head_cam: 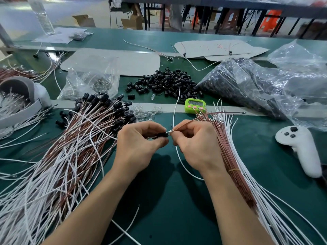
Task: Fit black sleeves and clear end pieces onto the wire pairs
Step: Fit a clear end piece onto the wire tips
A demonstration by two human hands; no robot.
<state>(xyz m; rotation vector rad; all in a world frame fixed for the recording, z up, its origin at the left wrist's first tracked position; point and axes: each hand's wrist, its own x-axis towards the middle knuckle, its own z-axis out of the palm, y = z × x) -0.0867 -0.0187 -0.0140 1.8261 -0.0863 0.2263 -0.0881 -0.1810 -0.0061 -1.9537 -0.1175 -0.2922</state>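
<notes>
Above green bench (177,200), left hand (139,144) pinches black sleeve (161,134), right hand (196,144) seemingly wires (192,120).

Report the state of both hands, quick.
Left hand: closed, pinching a black sleeve.
Right hand: closed, pinching the wire pair.

Green timer (195,105), black sleeves (164,82)

both forearms forward; left hand (139,138) and right hand (192,138) fingers curled, fingertips nearly meeting.
</notes>
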